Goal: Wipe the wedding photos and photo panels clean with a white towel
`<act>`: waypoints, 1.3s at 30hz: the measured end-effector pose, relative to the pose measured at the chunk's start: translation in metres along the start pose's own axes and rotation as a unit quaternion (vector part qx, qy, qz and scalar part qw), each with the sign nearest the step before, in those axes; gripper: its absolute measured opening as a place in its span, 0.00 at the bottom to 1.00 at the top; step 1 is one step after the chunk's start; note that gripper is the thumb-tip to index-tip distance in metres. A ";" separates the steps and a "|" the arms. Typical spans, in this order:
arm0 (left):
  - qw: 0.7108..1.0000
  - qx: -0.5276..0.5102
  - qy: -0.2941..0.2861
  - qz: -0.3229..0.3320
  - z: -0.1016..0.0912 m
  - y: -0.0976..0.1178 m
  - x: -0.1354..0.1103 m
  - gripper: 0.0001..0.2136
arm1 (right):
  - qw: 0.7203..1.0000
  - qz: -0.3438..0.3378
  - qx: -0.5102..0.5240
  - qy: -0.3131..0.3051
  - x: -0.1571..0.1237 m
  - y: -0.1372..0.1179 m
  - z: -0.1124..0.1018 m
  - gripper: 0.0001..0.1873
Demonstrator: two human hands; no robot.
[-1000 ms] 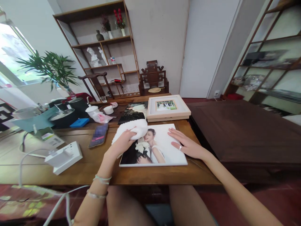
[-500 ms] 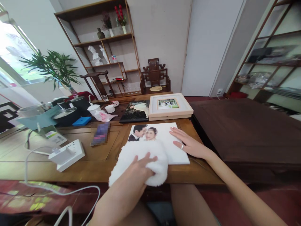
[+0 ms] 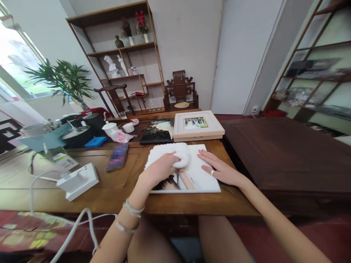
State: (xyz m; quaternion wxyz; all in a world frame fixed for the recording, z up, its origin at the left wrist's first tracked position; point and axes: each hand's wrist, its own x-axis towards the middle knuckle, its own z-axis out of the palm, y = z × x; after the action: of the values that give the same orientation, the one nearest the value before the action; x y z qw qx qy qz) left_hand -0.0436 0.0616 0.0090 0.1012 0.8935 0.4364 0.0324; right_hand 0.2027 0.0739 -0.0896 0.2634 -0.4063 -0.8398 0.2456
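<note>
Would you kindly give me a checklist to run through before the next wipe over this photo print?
1. Grip: left hand closed on the white cloth, ok.
2. Contact: white cloth rests on the photo print, ok.
3. Steadying: right hand flat on the print's right side, ok.
4. Support: print wholly on the table, ok.
5. Clearance: phone apart from the print, ok.
6. Print surface clean: cannot tell.

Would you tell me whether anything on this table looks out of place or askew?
Only the white power strip: it sits skewed near the table's front edge, a cable looping off beside it. The photo print lies flat under the cloth.
</note>
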 end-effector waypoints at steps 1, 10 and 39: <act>1.000 0.004 0.006 -0.003 -0.001 -0.005 0.007 0.11 | 1.000 -0.002 0.000 0.002 0.000 0.000 0.000 0.30; 0.999 0.027 -0.012 -0.013 0.008 0.013 -0.002 0.13 | 1.000 -0.012 0.016 0.012 0.000 0.000 0.001 0.29; 0.997 0.071 0.006 -0.017 0.027 0.012 0.041 0.19 | 1.000 -0.003 0.002 0.000 0.001 -0.002 0.000 0.30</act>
State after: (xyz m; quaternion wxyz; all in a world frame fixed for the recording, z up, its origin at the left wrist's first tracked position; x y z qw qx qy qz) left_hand -0.0054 0.0823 -0.0160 0.0352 0.8907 0.4533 0.0046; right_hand 0.2013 0.0734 -0.0875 0.2655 -0.4031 -0.8403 0.2466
